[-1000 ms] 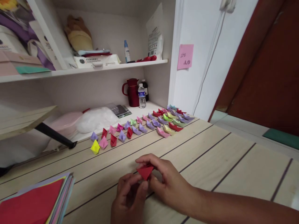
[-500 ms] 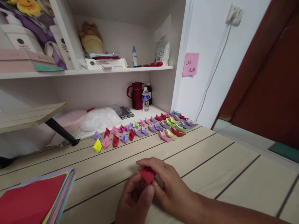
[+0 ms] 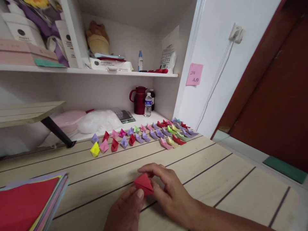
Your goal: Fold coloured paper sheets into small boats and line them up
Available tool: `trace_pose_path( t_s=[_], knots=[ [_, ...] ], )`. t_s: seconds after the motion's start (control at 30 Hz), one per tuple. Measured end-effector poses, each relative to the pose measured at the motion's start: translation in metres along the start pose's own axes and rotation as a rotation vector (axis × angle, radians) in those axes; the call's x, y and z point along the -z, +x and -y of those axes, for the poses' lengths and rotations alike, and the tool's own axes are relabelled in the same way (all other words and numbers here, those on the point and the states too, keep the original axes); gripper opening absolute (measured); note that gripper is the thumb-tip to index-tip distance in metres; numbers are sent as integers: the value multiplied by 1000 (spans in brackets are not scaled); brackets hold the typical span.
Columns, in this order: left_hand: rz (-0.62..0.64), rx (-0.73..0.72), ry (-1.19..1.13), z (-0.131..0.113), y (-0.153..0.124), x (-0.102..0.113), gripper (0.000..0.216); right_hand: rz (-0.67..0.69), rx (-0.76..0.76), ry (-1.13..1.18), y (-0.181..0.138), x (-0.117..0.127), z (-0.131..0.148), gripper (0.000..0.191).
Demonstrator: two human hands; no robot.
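Note:
A small piece of folded red paper (image 3: 143, 183), roughly diamond-shaped with a crease across it, is held just above the tabletop. My left hand (image 3: 127, 205) pinches its lower left side, thumb on the near face. On the right, my right hand (image 3: 166, 187) grips the opposite edge between thumb and curled fingers; some fingertips are hidden behind the paper. Beyond the hands, several folded paper boats stand in rows, among them a yellow one (image 3: 95, 149) and a red one (image 3: 179, 140). At the lower left lies a stack of coloured paper (image 3: 26, 203), red sheet on top.
The striped wooden table (image 3: 204, 179) meets a white shelf unit (image 3: 115, 73) at the back. A dark red jug (image 3: 140, 101) and a water bottle (image 3: 148, 106) stand inside it. A small raised stand (image 3: 31, 112) sits at the left, its black leg on the table.
The red paper has turned, so a broader face with its crease now shows. Both hands have shifted slightly left in view, and the left hand's fingers have moved lower. The camera view has also shifted.

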State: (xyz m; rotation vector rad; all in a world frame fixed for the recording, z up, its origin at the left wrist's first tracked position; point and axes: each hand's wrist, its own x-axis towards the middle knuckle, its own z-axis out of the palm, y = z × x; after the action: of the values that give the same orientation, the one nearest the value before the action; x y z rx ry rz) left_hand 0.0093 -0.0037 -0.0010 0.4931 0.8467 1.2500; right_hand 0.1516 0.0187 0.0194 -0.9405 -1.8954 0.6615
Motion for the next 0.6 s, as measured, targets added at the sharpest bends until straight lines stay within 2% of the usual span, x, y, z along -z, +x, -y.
trace_pose_path(
  t_s=[0.07, 0.17, 0.23, 0.33, 0.43, 0.6],
  knots=[
    [12, 4, -18, -2, -2, -1, 32, 7, 22, 9, 1, 2, 1, 41],
    [20, 19, -59, -4, -4, -1, 31, -5, 83, 24, 1, 4, 2, 53],
    [14, 45, -80, -4, -4, 0, 30, 10, 143, 24, 1, 6, 3, 56],
    [-15, 87, -102, -4, -4, 2, 30, 72, 194, 50, 4, 9, 4, 40],
    [-49, 104, -138, -4, -4, 3, 27, 64, 128, 89, 6, 9, 4, 25],
    [-40, 29, -138, -2, -5, 0, 30, 63, 36, 84, 7, 7, 3, 23]
  ],
)
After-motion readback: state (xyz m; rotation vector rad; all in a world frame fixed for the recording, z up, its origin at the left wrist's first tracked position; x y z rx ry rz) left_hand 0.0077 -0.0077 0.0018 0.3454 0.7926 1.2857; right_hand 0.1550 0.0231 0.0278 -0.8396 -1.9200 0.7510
